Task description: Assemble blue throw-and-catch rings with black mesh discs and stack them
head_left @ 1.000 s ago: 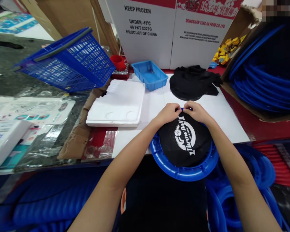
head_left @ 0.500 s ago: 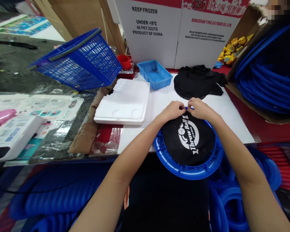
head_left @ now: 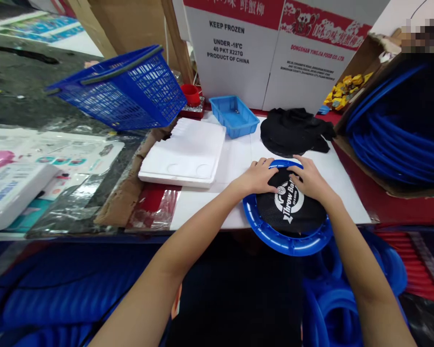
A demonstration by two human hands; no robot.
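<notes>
A blue plastic ring lies tilted across the near edge of the white work surface. Inside it sits a round black mesh fabric piece printed "Throw Ball" in white. My left hand grips the ring's far left rim, its thumb over the fabric. On the far right, my right hand holds the rim too, with thumb and fingers bent over the fabric's edge. Beyond the hands lies a heap of black mesh fabric. The undersides of both hands are hidden.
A light-blue tray with small bits inside and a white foam slab lie to the left. Farther left is a tilted blue basket. On the right, a carton holds coiled blue tubing. More blue rings lie below the table.
Both hands have moved from a close pinch at the ring's far edge to a wider hold, thumbs over the fabric. The ring has shifted slightly right and up in view.
</notes>
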